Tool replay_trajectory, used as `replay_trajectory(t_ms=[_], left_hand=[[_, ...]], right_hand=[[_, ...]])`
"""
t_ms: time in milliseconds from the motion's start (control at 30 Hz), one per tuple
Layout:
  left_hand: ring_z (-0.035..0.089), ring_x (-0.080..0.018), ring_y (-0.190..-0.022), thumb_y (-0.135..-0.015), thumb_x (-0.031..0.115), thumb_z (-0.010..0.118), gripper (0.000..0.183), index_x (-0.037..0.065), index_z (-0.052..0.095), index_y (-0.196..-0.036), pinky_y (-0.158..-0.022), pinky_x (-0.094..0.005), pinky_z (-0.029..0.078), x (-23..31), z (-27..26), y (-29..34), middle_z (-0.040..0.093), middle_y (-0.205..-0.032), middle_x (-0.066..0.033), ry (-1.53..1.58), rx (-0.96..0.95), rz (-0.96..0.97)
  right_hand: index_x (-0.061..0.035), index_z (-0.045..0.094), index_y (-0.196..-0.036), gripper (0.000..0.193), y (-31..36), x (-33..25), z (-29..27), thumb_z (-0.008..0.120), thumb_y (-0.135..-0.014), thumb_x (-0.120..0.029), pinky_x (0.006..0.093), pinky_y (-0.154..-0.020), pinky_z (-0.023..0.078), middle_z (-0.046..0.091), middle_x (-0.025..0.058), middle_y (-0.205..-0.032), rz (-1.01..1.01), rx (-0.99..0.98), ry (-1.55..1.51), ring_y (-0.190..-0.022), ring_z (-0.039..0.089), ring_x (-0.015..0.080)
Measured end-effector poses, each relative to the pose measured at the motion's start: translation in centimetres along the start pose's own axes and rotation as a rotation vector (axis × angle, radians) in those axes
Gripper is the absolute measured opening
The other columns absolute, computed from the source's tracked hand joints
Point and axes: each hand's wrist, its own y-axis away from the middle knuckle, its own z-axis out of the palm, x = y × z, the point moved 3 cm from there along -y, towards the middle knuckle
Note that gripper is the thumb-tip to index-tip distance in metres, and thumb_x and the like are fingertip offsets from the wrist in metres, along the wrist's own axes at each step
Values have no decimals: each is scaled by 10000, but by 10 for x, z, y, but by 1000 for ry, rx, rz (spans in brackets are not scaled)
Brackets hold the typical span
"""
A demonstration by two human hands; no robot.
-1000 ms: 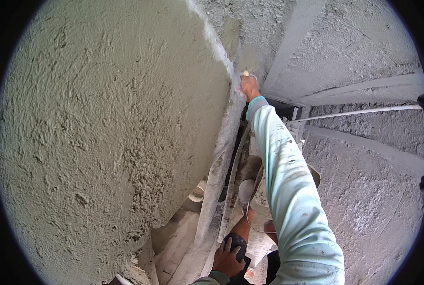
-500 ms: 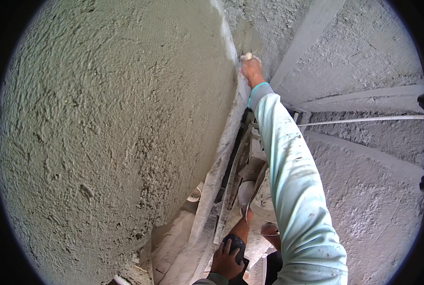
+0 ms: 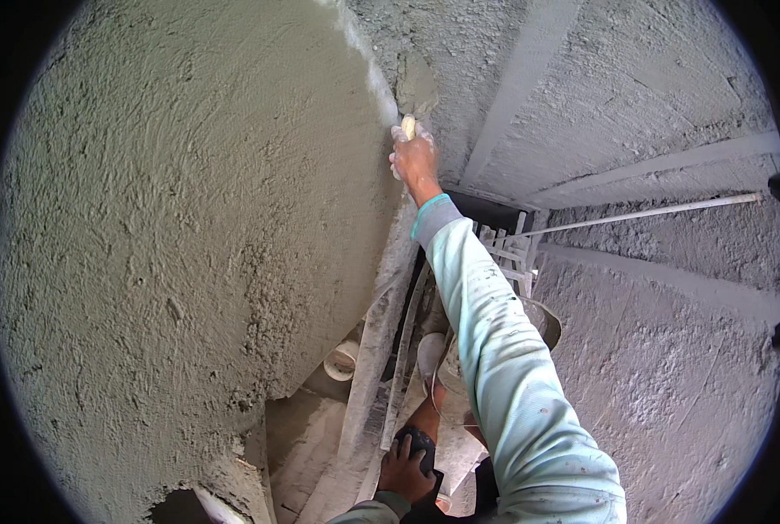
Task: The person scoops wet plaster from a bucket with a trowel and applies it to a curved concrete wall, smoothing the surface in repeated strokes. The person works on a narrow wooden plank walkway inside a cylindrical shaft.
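Observation:
My right hand [image 3: 416, 164] reaches far forward, fingers wrapped round the pale handle [image 3: 408, 127] of a trowel. Beyond the handle, a grey leaf-shaped area [image 3: 418, 86] looks like its mortar-coated blade, though it blends with the wall behind. The tool is at the pale edge [image 3: 371, 70] of a large, wet-looking plastered surface [image 3: 189, 192], where that meets a rougher grey wall [image 3: 486, 44]. Lower down, my left hand [image 3: 407, 470] lies with fingers spread on my dark-covered knee [image 3: 418, 442], holding nothing.
Below my right arm stand a bucket [image 3: 542, 321] and a slatted wooden frame [image 3: 516, 253]. A long thin rod [image 3: 660, 210] crosses the right side. Long mortar-smeared boards [image 3: 372, 367] run beneath the plastered surface, beside a white round container [image 3: 342, 360].
My right hand and the trowel have shifted left in the picture as the view turned. More of the bucket and slatted frame shows. My left hand stays on the knee.

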Motion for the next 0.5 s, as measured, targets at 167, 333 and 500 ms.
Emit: replay_trajectory(t_ms=[167, 333, 500], left_hand=[[397, -455, -1444, -758, 370, 695, 550, 133, 751, -1251, -1154, -566, 367, 5, 0, -1, 435, -1585, -203, -44, -29, -9], [399, -454, -1443, -757, 364, 694, 554, 130, 748, -1257, -1155, -564, 365, 7, -5, -2, 446, -1577, -204, -63, -40, 0], [441, -458, -1405, -744, 399, 726, 574, 149, 744, -1261, -1145, -556, 390, 4, -7, -3, 439, -1580, -208, -84, -21, -1]], right_hand=[[-42, 557, -1246, 327, 32, -23, -42, 684, -1004, -223, 278, -500, 497, 592, 68, -837, 320, -309, -723, -636, 580, 119], [-61, 536, -1229, 264, 63, -33, -99, 646, -1024, -186, 277, -502, 486, 601, 62, -838, 253, -221, -858, -621, 568, 135], [-6, 449, -1401, 483, 51, -10, -99, 662, -986, -132, 357, -553, 551, 643, 129, -928, 70, 387, -505, -683, 650, 224]])
